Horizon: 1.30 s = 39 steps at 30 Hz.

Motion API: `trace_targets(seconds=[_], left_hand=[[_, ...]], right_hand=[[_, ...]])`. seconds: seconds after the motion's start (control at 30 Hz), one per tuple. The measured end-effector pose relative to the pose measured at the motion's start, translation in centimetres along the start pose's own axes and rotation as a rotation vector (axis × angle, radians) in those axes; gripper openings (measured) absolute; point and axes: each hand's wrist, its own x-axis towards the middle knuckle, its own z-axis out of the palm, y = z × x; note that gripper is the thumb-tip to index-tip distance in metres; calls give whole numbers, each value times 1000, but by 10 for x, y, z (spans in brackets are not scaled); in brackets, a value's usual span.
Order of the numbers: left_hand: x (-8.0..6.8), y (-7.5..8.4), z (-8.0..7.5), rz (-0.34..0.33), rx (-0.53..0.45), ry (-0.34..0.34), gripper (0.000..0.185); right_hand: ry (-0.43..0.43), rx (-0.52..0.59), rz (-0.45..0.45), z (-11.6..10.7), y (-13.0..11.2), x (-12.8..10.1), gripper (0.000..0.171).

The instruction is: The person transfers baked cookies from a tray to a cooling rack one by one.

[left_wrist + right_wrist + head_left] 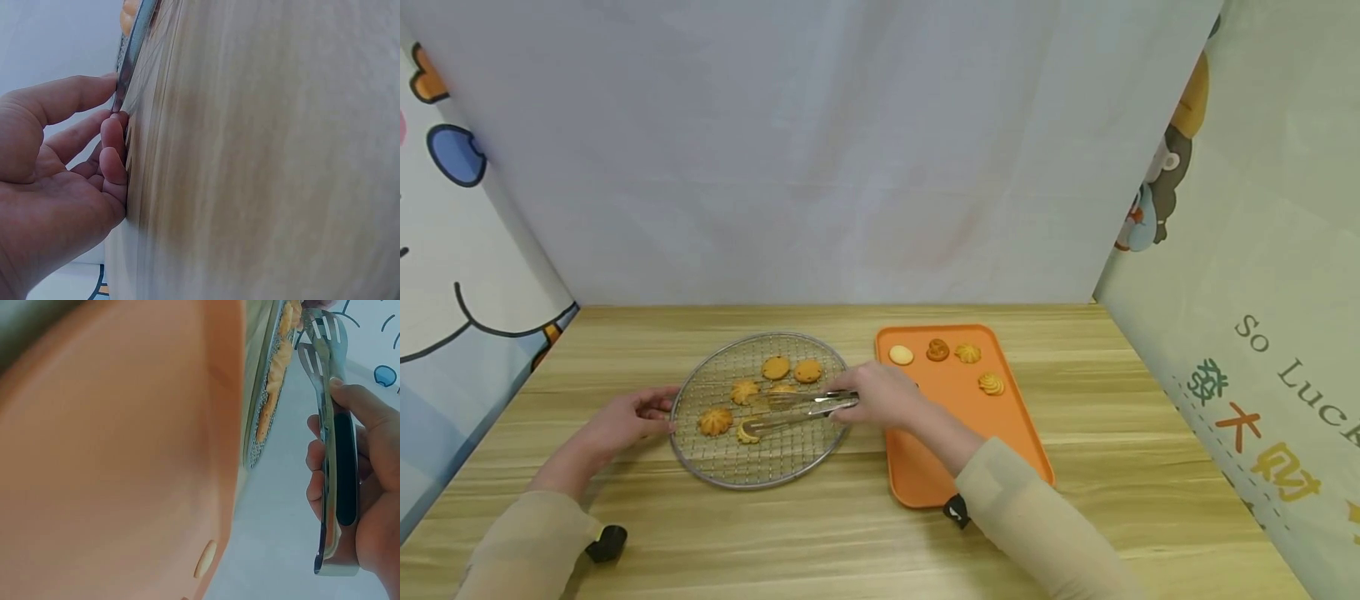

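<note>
Tongs (797,408) gripped right, left hand (625,417) flat at rack (700,467): six cookies; tray (940,467): four.

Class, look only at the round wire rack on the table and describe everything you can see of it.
The round wire rack is a flat circle of fine silvery metal mesh inside a thicker metal rim. It lies level on the wooden table, just left of the orange tray. Several golden cookies sit on its mesh. The left hand touches its left rim with its fingers. The right hand holds metal tongs over it, their tips by a cookie near the middle.
</note>
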Motion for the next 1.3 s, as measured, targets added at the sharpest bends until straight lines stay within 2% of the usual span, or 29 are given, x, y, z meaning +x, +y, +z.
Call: trace_targets(seconds=[0.23,0.87,1.0,1.3], left_hand=[[1,-2,0,1,0,5,68],[-2,2,0,-10,-5,7,70],[-2,2,-1,-6,-4,4,69],[-4,4,-1,-12,-5,-8,70]], right_hand=[[47,-25,10,-13,5,-7,37],[206,46,-9,-54,31,-39,30],[222,76,17,-60,39,-47,30],[281,21,38,-67,58,-63,34]])
